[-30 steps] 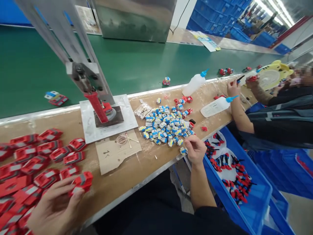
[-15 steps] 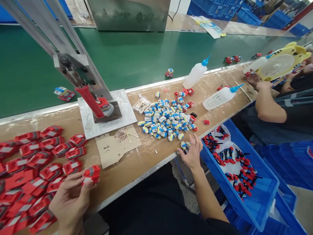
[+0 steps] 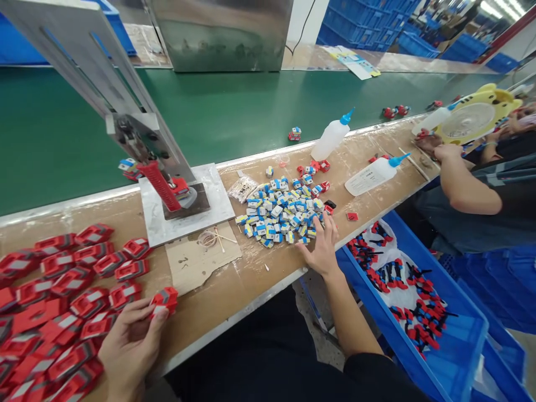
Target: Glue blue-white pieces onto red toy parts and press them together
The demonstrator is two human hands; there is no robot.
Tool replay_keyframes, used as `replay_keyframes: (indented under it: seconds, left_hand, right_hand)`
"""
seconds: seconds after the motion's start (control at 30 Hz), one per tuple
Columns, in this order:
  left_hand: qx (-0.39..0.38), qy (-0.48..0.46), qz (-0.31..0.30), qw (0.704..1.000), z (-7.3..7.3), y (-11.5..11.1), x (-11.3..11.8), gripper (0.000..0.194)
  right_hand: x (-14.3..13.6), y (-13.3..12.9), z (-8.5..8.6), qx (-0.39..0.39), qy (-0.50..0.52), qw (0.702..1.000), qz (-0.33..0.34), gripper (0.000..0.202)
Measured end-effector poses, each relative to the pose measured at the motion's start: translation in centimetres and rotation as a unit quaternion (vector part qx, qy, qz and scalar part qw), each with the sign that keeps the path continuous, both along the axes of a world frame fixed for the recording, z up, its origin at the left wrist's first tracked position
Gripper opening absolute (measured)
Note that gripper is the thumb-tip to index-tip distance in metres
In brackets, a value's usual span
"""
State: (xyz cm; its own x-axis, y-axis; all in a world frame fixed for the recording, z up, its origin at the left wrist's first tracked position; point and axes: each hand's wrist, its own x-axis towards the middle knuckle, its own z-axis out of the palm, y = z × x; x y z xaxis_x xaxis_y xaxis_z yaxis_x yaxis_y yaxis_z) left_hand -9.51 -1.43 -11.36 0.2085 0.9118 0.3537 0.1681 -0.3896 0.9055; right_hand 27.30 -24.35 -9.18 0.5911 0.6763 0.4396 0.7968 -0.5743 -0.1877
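Left hand [image 3: 133, 341] pinches a red piece [image 3: 164, 300], probably light, stiff plastic, grab its sides. Right hand [image 3: 322, 249] is wide by blocks [image 3: 277, 211] near tabletop's [image 3: 251, 273] front edge.

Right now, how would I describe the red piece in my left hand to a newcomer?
Find the tall metal stand with the red handle. Come toward the near edge of the table, past the torn cardboard, to the left hand. The red piece is pinched between thumb and fingers, while its red neighbours lie on the table.
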Motion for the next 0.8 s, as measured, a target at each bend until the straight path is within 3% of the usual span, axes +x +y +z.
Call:
replay_keyframes:
  seconds: [0.1,0.17,0.23,0.3,0.37,0.5,0.7,0.8]
  left_hand:
    - [0.021,0.022,-0.011,0.999,0.5,-0.2,0.4,0.02]
    - [0.032,0.032,-0.017,0.999,1.0,-0.3,0.7,0.018]
    - [0.025,0.022,-0.033,0.999,1.4,-0.5,0.9,0.015]
    - [0.011,-0.002,-0.041,0.999,1.5,-0.6,1.0,0.014]
    - [0.0,-0.029,-0.03,0.999,1.2,-0.8,0.9,0.015]
    - [-0.003,-0.071,-0.002,0.997,0.6,-1.1,1.1,0.016]
    - [-0.002,-0.056,-0.053,0.997,1.6,-1.6,1.2,0.023]
    - [0.085,-0.04,-0.057,0.994,2.3,-2.0,0.9,0.014]
  right_hand:
    - [0.7,3.2,3.5,0.014,-0.041,0.996,0.079,0.048]
    - [2.1,8.0,6.0,-0.075,-0.018,0.985,0.152,0.037]
    - [3.8,13.7,8.1,-0.207,0.012,0.955,0.214,0.038]
    - [5.3,19.0,9.2,-0.347,0.032,0.903,0.252,0.041]
    - [6.2,22.7,9.6,-0.392,0.038,0.878,0.272,0.039]
    - [6.9,24.9,9.2,-0.427,0.029,0.858,0.284,0.035]
    - [8.1,25.7,8.5,-0.455,0.004,0.834,0.311,0.031]
    - [9.2,26.3,7.7,-0.436,-0.014,0.822,0.367,0.029]
